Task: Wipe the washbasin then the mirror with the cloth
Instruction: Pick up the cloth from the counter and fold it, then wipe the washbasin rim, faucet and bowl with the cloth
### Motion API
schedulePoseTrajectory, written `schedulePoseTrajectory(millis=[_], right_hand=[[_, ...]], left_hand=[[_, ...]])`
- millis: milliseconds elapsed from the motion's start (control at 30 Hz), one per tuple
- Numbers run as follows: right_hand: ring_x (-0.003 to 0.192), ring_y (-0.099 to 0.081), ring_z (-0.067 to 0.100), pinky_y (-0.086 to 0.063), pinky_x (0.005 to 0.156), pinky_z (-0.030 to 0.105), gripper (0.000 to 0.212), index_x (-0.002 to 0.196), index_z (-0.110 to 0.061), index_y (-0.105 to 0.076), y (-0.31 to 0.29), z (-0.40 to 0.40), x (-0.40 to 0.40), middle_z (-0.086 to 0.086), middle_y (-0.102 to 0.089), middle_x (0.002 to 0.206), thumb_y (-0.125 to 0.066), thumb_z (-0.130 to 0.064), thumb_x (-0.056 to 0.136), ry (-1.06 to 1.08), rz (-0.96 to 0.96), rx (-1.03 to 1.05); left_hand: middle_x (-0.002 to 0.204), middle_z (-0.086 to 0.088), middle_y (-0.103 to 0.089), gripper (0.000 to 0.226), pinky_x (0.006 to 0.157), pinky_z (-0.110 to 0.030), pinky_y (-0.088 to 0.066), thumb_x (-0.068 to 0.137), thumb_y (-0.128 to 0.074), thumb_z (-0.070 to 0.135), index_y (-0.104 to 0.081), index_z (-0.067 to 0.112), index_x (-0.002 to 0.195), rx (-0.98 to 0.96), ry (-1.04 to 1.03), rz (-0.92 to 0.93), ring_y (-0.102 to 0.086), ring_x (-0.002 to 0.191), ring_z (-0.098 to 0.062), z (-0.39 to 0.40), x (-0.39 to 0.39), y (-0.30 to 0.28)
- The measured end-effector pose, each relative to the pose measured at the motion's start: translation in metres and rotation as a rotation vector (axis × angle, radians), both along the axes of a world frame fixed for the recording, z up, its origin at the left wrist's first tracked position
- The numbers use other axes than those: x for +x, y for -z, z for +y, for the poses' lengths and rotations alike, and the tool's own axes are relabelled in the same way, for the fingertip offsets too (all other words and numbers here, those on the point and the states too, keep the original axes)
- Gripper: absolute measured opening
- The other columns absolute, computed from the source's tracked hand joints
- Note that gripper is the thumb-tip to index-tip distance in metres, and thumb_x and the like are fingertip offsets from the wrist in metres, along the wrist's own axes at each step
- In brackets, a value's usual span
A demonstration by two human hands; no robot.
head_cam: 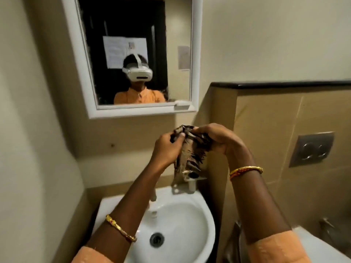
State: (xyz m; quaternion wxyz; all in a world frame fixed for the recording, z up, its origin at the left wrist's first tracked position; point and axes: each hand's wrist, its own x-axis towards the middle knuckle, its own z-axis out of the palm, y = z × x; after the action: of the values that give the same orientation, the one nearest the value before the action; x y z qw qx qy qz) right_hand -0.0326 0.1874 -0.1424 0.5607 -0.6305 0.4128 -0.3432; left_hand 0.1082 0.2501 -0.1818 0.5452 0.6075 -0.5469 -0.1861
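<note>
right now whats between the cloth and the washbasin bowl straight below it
In the head view, the tap lies between them: the cloth, held by the left hand and right hand, hangs down over its top, and the washbasin sits below.

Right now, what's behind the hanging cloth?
The cloth, gripped by the left hand and right hand, hangs before the tap. Only the tap's lower part shows; its top is covered.

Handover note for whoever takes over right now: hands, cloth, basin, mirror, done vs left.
Left hand and right hand: both grip the patterned cloth, bunched, held up above the tap.
Washbasin: below the hands, cloth not touching it.
Mirror: on the wall above, untouched right now.
Done: cannot tell whether the basin was wiped.
Left: check the basin, then wipe the mirror.
</note>
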Motion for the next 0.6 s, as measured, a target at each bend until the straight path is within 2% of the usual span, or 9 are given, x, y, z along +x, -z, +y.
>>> schedulePoseTrajectory(millis=[67,133,233,300,367,433,500,600], right_hand=[[0.041,-0.058,0.016,-0.044,0.043,0.019,0.019,0.077,-0.003,-0.059,0.027,0.013,0.009,0.009,-0.061,0.052,-0.052,-0.012,0.092,0.003,0.016,0.062],[0.036,-0.05,0.013,-0.038,0.037,0.016,0.017,0.078,-0.005,-0.057,0.057,0.024,0.015,0.008,-0.054,0.053,-0.054,-0.013,0.092,-0.012,0.007,0.142],[0.042,-0.043,0.01,-0.034,0.038,0.018,0.01,0.085,-0.005,-0.06,0.104,0.033,0.029,0.005,-0.048,0.059,-0.065,-0.014,0.086,0.0,0.012,0.19],[0.046,-0.051,0.011,-0.042,0.04,0.02,0.018,0.09,0.001,-0.06,0.136,0.036,0.037,0.008,-0.054,0.063,-0.071,-0.009,0.08,-0.005,-0.007,0.183],[0.065,-0.064,0.016,-0.054,0.052,0.022,0.028,0.101,0.003,-0.063,0.163,0.042,0.044,0.011,-0.066,0.079,-0.073,-0.001,0.075,-0.039,-0.018,0.198],[0.077,-0.066,0.02,-0.057,0.062,0.023,0.022,0.096,-0.001,-0.067,0.184,0.048,0.05,0.011,-0.069,0.086,-0.072,0.003,0.074,-0.056,-0.016,0.231],[0.077,-0.066,0.026,-0.055,0.068,0.029,0.012,0.083,-0.003,-0.07,0.206,0.047,0.059,0.014,-0.07,0.084,-0.074,0.002,0.072,-0.029,-0.005,0.269],[0.063,-0.061,0.024,-0.05,0.055,0.027,0.008,0.069,-0.005,-0.069,0.238,0.039,0.069,0.011,-0.066,0.069,-0.076,-0.002,0.07,0.113,0.005,0.325]], left_hand=[[0.088,-0.005,-0.068,0.024,0.075,-0.029,-0.042,0.094,-0.051,0.028,-0.069,0.012,0.094,0.084,0.003,0.113,-0.059,0.082,-0.019,0.016,0.02,0.027],[0.081,-0.007,-0.064,0.021,0.073,-0.03,-0.04,0.094,-0.05,0.026,-0.067,0.016,0.087,0.188,-0.019,0.222,-0.057,0.078,-0.02,0.03,0.038,0.056],[0.065,-0.001,-0.046,0.018,0.06,-0.026,-0.032,0.094,-0.051,0.027,-0.059,0.017,0.081,0.328,-0.13,0.33,-0.043,0.06,-0.017,0.053,0.063,0.092],[0.075,-0.004,-0.053,0.016,0.063,-0.026,-0.036,0.093,-0.053,0.025,-0.058,0.015,0.082,0.371,-0.189,0.388,-0.049,0.067,-0.018,0.062,0.077,0.116],[0.085,-0.009,-0.059,0.013,0.071,-0.029,-0.04,0.091,-0.057,0.024,-0.061,0.012,0.089,0.409,-0.249,0.405,-0.055,0.08,-0.022,0.068,0.088,0.139],[0.089,-0.011,-0.065,0.011,0.074,-0.03,-0.042,0.088,-0.062,0.022,-0.065,0.011,0.089,0.441,-0.295,0.41,-0.06,0.086,-0.026,0.072,0.095,0.157],[0.089,-0.011,-0.068,0.007,0.072,-0.03,-0.046,0.086,-0.065,0.019,-0.067,0.012,0.085,0.475,-0.327,0.43,-0.063,0.084,-0.025,0.074,0.101,0.171],[0.08,-0.007,-0.067,0.013,0.059,-0.026,-0.048,0.083,-0.069,0.019,-0.064,0.016,0.072,0.498,-0.398,0.478,-0.062,0.074,-0.024,0.071,0.107,0.188]])
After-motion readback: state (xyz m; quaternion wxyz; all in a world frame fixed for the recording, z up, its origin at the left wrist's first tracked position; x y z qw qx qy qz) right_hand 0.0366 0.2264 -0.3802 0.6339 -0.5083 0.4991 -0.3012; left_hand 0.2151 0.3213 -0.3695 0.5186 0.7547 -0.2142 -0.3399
